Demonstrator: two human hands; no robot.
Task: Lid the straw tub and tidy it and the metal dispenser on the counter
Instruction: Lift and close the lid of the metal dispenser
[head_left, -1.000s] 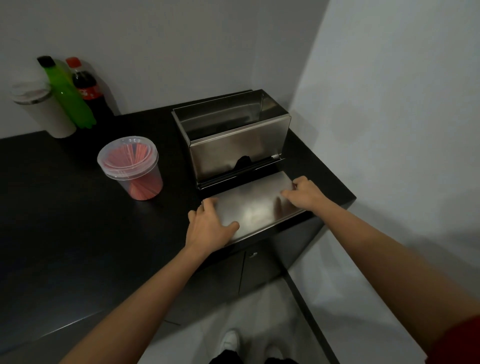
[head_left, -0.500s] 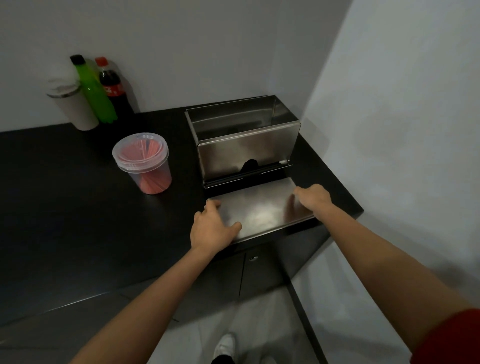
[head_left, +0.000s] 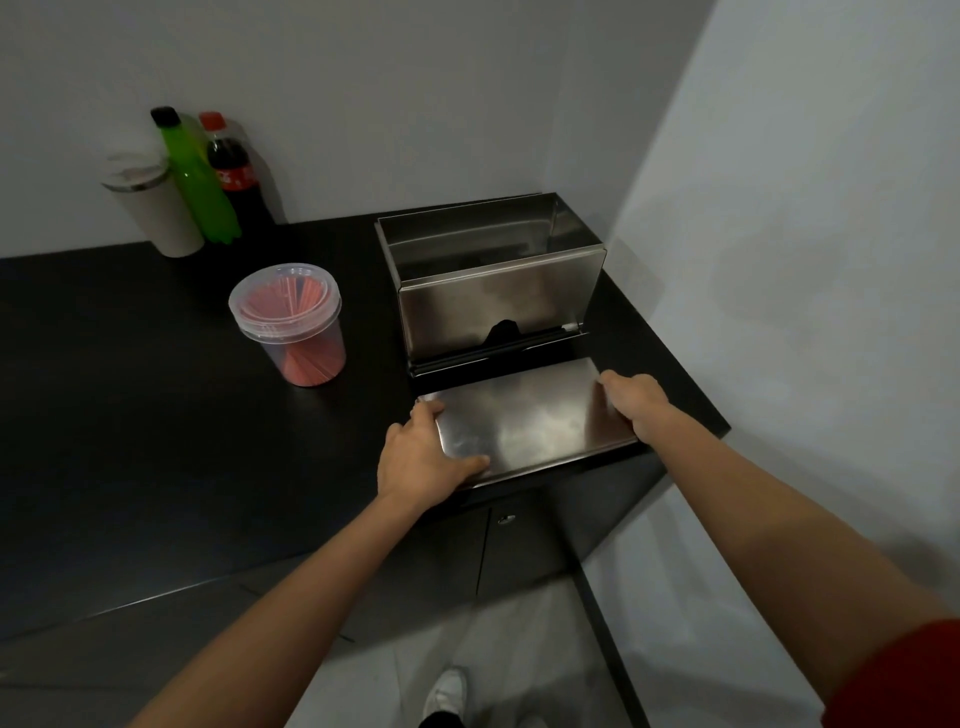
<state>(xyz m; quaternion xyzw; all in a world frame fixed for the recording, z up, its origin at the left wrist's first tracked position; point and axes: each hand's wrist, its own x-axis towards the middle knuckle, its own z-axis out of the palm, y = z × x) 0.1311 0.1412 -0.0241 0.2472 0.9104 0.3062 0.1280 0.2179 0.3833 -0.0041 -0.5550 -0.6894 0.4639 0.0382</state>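
A stainless metal dispenser (head_left: 493, 291) stands open-topped at the back right of the black counter (head_left: 130, 405). Its flat metal lid (head_left: 524, 415) lies on the counter in front of it, near the front edge. My left hand (head_left: 423, 457) grips the lid's left front corner, thumb on top. My right hand (head_left: 634, 402) holds the lid's right edge. The clear straw tub (head_left: 291, 325), full of red straws, stands left of the dispenser with its clear lid on top.
A beige tumbler (head_left: 153, 208), a green bottle (head_left: 195, 176) and a cola bottle (head_left: 234, 171) stand at the back wall. A white wall closes the right side. Cabinet doors (head_left: 498, 551) sit below the counter edge.
The view shifted a little, so everything sits further right in frame. Both hands stay on the metal lid; the left hand slid slightly toward its front corner.
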